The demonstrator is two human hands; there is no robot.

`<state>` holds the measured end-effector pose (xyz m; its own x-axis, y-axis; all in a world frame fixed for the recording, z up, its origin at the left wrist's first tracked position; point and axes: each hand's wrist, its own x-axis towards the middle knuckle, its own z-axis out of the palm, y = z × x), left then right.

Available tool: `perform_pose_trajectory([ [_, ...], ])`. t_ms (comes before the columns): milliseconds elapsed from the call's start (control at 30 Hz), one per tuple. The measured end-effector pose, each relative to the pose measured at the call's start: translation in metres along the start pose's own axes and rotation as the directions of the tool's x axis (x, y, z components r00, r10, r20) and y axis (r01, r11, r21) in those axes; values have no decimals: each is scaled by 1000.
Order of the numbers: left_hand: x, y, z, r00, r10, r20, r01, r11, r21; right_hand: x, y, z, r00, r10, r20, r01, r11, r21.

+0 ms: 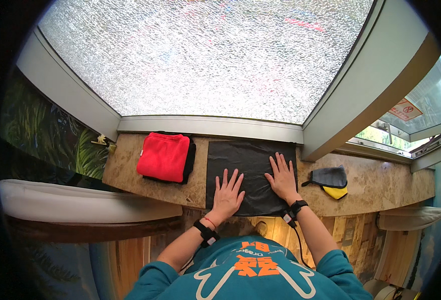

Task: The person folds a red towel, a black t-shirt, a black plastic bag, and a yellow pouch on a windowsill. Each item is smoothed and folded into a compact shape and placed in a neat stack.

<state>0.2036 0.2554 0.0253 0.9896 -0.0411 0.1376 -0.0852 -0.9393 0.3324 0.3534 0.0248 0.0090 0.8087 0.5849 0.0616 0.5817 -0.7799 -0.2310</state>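
Note:
A black sheet of thin, slightly wrinkled material [248, 157] lies spread on the brown stone windowsill [198, 165]. My left hand [228, 197] rests palm down near its left front part, fingers apart. Farther right, my right hand [282, 180] also presses flat on the sheet, fingers spread. Neither hand grips anything. To the left of the sheet sits a folded red cloth item [163, 157] on top of folded black fabric [190, 161]. On the right lies a folded grey and yellow cloth [329, 177] with a dark loop.
A textured glass window [213, 63] with a pale frame rises behind the sill. At the right, a thick pillar [370, 86] stands beside a window with a handle [387, 131]. White curtains [89, 204] hang at the left and right. Wooden flooring shows below.

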Motion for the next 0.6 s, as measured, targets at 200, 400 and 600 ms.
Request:
perform_pose_trajectory([
  [200,-12,-5,5,1000,-30,-1,30,998,59,-6,-56,-5,993,-20,-116,31,996,87],
  [400,-11,-5,7,999,-41,7,40,993,115,-58,-122,21,987,-160,-16,160,965,210],
  [600,-11,-5,4,999,-49,17,46,990,131,-97,-38,-7,998,-57,4,56,992,109],
])
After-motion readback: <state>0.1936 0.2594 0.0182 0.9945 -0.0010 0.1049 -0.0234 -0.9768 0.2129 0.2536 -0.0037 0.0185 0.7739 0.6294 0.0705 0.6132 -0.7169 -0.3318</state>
